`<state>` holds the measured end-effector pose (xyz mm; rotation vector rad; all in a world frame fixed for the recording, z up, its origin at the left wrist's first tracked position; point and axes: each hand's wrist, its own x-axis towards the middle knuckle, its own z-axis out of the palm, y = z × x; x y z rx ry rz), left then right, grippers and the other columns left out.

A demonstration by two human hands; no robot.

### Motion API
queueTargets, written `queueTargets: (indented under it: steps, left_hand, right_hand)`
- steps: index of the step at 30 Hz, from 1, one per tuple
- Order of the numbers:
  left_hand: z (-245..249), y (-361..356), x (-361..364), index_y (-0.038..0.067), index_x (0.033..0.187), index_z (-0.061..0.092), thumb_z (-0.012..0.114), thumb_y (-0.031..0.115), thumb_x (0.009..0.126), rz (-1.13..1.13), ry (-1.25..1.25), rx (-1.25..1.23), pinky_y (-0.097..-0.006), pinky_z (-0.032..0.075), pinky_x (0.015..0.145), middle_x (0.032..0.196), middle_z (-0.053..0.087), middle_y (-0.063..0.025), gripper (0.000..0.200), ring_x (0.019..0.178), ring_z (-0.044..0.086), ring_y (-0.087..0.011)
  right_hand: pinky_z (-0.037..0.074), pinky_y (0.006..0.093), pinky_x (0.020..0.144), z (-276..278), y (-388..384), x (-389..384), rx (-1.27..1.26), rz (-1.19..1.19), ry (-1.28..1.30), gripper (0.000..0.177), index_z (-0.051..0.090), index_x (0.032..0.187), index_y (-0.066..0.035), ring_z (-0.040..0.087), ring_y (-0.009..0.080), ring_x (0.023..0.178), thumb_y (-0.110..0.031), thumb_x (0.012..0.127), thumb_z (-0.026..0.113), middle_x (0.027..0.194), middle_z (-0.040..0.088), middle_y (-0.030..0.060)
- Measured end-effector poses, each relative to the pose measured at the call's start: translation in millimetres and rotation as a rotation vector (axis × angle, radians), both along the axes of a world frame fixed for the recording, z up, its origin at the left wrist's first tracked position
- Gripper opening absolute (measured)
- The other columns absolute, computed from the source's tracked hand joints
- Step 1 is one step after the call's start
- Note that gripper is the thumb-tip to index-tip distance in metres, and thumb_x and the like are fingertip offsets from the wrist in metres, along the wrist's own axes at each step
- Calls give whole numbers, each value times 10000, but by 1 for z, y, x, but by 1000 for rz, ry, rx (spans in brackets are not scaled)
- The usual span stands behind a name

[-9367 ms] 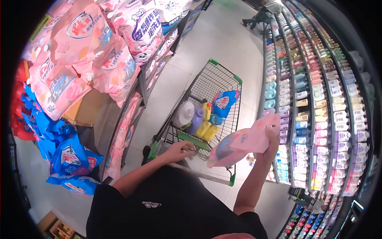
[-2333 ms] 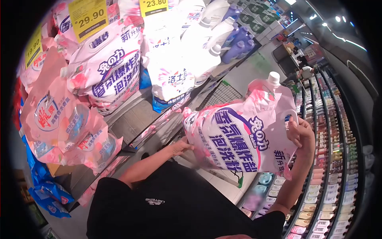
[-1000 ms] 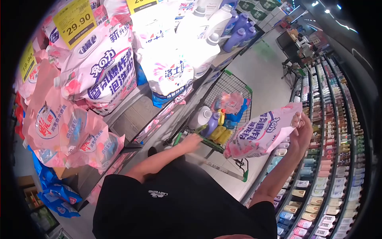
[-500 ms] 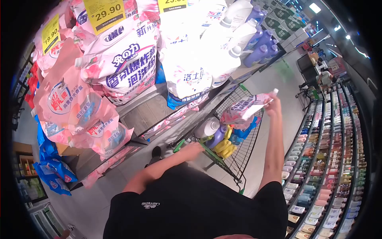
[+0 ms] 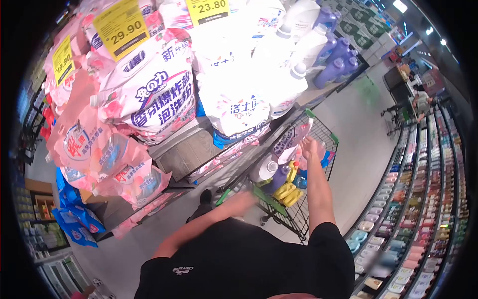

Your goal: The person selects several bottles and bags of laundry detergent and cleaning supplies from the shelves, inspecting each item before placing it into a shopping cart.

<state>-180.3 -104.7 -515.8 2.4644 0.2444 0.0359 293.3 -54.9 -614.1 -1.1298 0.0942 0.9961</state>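
Observation:
My right hand (image 5: 309, 148) is closed at the upper corner of a pink-and-white bag of laundry powder (image 5: 288, 142), just below its white cap. The bag stands tilted inside the wire shopping cart (image 5: 326, 138), its lower part behind other goods. My left hand (image 5: 243, 203), smeared by motion, is at the cart's green handle (image 5: 274, 203); its fingers cannot be made out. Near the bag in the cart are a white bottle (image 5: 264, 169), a purple bottle (image 5: 280, 177) and yellow bottles (image 5: 288, 194).
Left of the cart, a display shelf (image 5: 184, 154) carries pink detergent bags (image 5: 164, 94), white bags (image 5: 234, 107) and purple bottles (image 5: 328, 72) under yellow price tags. Blue bags (image 5: 77, 222) lie low at left. Long bottle shelves (image 5: 398, 209) line the right side of the tiled aisle.
My right hand has moved left and down with the laundry powder bag, which now sits deeper and more upright in the cart. My left hand has shifted slightly down and blurred.

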Motion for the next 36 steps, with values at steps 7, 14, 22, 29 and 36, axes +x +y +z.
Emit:
queueTargets:
  steps: [7, 14, 22, 29, 36]
  left_hand:
    - [25, 16, -31, 60, 1223, 647, 587, 121, 912, -18, -117, 57, -439, 468, 1035, 1182, 691, -133, 323, 1170, 630, -318]
    - [21, 27, -22, 70, 1253, 619, 602, 190, 945, -38, -88, 18, -506, 548, 912, 1104, 718, -172, 331, 1043, 700, -361]
    - [7, 57, 1, 81, 1393, 590, 559, 255, 999, -69, 60, 139, -492, 572, 807, 1078, 740, -156, 432, 918, 724, -354]
    - [8, 81, 48, 95, 1246, 671, 536, 322, 1044, 12, -67, 120, -514, 551, 790, 985, 746, -187, 332, 893, 713, -400]
    - [1, 106, 109, 59, 1006, 728, 440, 482, 1086, 118, 135, 86, -544, 536, 782, 878, 728, -230, 518, 855, 703, -441]
  right_hand:
    - [512, 357, 998, 66, -140, -82, -261, -6, -502, 490, 587, 1425, -2, 586, 203, 1244, -150, 971, 696, 1442, 597, 118]
    - [461, 430, 1119, 33, -355, -241, -918, -7, -1055, 438, 621, 1334, 37, 603, 376, 1300, -38, 903, 654, 1372, 639, 230]
    - [444, 450, 1117, 31, -363, -297, -1183, -242, -1096, 402, 621, 1337, 15, 566, 371, 1326, -110, 955, 611, 1405, 616, 225]
    - [503, 482, 1043, 36, -334, -274, -1303, -283, -1024, 324, 717, 1235, -63, 606, 412, 1264, -263, 1026, 570, 1366, 632, 249]
    - [504, 514, 1022, 44, -313, -231, -1293, -267, -939, 502, 738, 1185, -36, 618, 456, 1216, -432, 1073, 450, 1372, 614, 280]
